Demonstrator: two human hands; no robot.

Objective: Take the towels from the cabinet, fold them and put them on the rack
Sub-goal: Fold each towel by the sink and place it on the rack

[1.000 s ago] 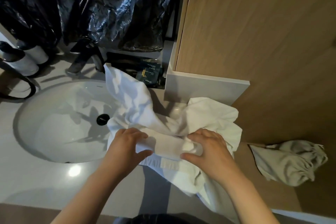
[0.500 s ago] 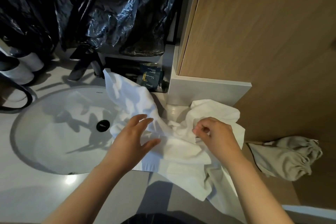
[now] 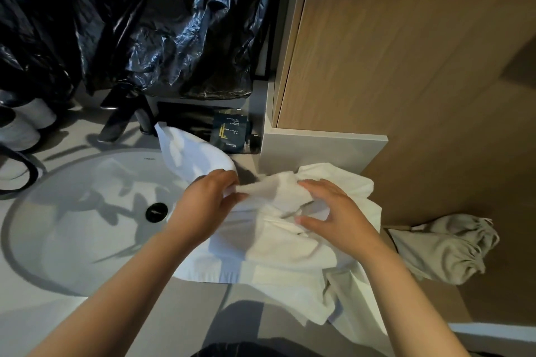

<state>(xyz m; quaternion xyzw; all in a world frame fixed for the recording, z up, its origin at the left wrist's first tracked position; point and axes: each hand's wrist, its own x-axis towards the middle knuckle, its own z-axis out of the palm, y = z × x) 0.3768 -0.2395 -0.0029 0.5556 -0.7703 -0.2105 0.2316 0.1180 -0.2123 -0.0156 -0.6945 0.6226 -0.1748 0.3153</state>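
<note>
A white towel [image 3: 278, 252] lies rumpled on the grey counter to the right of the sink, one end draped over the basin's rim and its lower right part hanging off the counter edge. My left hand [image 3: 203, 209] pinches a fold of the towel near its upper middle. My right hand [image 3: 330, 211] sits just right of it, fingers curved over a raised bunch of the cloth and thumb below; whether it grips is unclear. The wooden cabinet [image 3: 406, 66] rises at the right.
An oval white sink [image 3: 72, 226] with a black drain and dark faucet [image 3: 121, 116] fills the left. Black plastic sheeting [image 3: 145, 23] hangs behind. Dark toiletry packets [image 3: 230, 133] sit by the cabinet base. A beige drawstring bag [image 3: 443, 252] lies at the right.
Both hands have shifted up the towel. My left hand went from open fingers to pinching a fold; my right hand spread from a pinch into a curved reach over the bunched cloth.
</note>
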